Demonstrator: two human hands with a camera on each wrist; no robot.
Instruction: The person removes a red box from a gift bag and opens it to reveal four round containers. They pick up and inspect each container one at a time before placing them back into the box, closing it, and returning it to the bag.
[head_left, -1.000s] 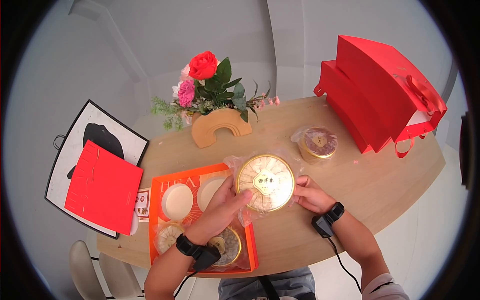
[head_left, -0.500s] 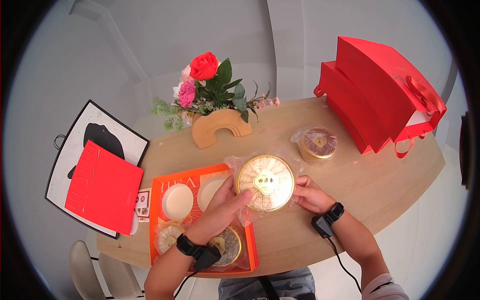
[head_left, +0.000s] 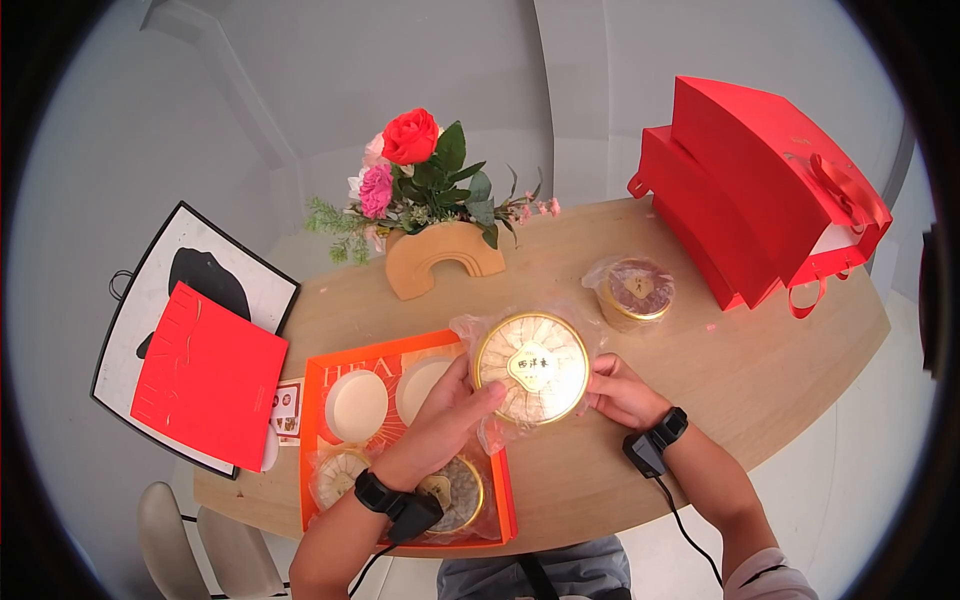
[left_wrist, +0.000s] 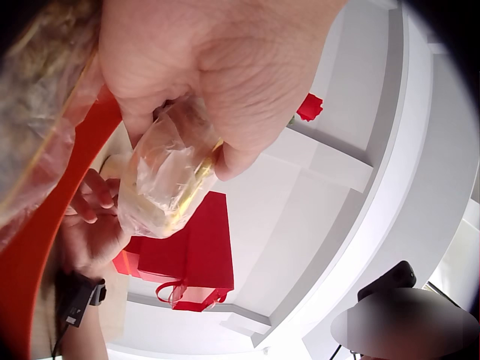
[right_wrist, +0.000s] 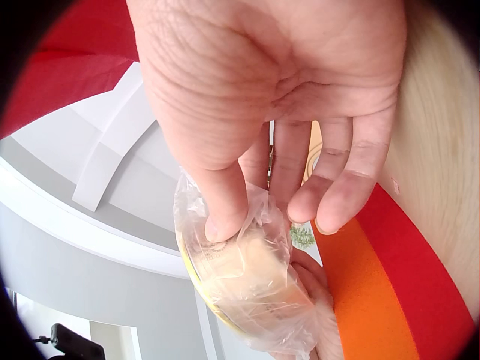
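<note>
A round, gold-rimmed clear container (head_left: pixel 532 385) of pale slices, wrapped in crinkled plastic, is held up above the table with its labelled lid facing me. My left hand (head_left: pixel 445 415) grips its left side, thumb lying over the lid's edge. On the opposite side, my right hand (head_left: pixel 628 392) pinches the container's wrapped edge; in the right wrist view the thumb (right_wrist: pixel 227 202) presses on the plastic. Below sits an orange gift box (head_left: pixel 310 430) with round cream-coloured wells. Two wrapped containers lie in its near part, one with pale slices (head_left: pixel 338 478), one darker (head_left: pixel 463 490), both partly behind my left arm.
Another wrapped container (head_left: pixel 637 290) stands right of centre. Red gift bags (head_left: pixel 740 190) fill the back right. An arch-shaped vase (head_left: pixel 440 255) with flowers stands at the back. On the left, a red box lid (head_left: pixel 210 380) lies on a framed board (head_left: pixel 190 250). A chair (head_left: pixel 235 545) is beside the table.
</note>
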